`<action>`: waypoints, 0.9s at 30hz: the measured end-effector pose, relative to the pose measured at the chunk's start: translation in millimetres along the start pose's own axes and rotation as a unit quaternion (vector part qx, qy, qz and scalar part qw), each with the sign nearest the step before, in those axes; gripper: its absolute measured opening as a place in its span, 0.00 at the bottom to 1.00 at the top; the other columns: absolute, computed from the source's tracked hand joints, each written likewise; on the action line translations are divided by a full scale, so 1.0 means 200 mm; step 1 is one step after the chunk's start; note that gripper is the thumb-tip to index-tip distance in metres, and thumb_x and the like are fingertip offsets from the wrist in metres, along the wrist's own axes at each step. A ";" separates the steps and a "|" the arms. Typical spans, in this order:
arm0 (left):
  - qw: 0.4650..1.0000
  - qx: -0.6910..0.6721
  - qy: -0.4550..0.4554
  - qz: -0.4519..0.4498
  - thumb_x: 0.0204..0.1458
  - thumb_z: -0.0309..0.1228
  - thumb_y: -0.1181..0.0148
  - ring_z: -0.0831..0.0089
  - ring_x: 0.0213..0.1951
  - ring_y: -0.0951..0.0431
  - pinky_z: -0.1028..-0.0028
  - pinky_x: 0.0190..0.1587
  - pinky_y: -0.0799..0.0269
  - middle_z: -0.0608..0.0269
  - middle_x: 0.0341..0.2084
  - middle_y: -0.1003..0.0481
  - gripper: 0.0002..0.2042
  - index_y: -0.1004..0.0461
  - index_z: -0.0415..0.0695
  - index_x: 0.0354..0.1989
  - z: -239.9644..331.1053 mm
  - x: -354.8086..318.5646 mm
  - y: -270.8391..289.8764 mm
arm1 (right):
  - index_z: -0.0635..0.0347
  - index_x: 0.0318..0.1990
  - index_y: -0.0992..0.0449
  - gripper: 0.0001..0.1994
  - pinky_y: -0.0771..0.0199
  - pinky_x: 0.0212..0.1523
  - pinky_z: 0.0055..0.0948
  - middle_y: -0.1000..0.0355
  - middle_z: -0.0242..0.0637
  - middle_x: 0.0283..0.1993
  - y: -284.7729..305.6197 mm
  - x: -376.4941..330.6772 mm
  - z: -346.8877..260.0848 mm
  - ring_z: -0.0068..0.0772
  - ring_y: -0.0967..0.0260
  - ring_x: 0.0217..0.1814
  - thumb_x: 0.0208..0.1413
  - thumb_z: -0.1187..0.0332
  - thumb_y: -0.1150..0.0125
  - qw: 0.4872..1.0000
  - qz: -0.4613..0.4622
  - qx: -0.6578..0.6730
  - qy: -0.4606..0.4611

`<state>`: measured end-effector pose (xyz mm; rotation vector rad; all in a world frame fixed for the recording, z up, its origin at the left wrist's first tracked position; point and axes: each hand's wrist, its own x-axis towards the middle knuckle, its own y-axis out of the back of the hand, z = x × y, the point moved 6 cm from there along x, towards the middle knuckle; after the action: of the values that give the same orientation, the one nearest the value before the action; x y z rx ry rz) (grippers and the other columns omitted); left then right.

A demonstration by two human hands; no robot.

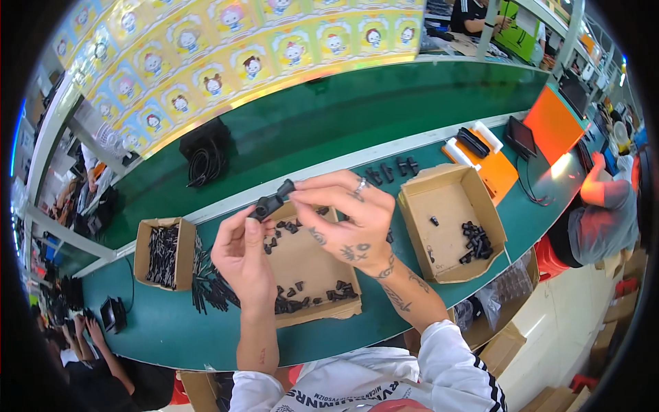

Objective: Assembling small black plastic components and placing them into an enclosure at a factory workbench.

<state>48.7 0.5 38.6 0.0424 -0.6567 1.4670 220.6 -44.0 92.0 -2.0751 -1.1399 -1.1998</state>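
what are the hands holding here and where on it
Both hands hold one small black plastic part above the middle cardboard tray. The left hand pinches its lower left end; the right hand grips its upper right end with the fingertips.

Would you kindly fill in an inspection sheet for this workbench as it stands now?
Surface: green bench top, with a white rail running across it.
Job's things: small black plastic part, held up between both hands over the middle shallow cardboard tray of similar black pieces.
Clutter: left cardboard box of thin black rods, with loose rods beside it; right cardboard box with a few black pieces; orange tray.
Grippers: left hand pinches the part's near end; right hand pinches its far end.
Cables: coiled black cable bundle on the far side.
Surroundings: yellow cartoon-printed sheet; a co-worker's arm at right.
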 end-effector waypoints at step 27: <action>0.986 0.052 0.091 -0.132 0.58 0.26 0.38 0.75 0.34 0.21 0.77 0.39 0.26 0.59 0.33 0.21 0.09 0.23 0.33 0.43 0.03 0.08 0.06 | 0.63 0.37 0.18 0.14 0.29 0.31 0.24 0.22 0.38 0.33 -0.05 0.02 0.07 0.28 0.26 0.32 0.39 0.79 0.23 0.956 -0.227 0.164 -0.089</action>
<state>35.8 13.7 45.8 0.0723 -0.4076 1.2303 220.5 -26.7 88.1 -1.7452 -1.8372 -0.9360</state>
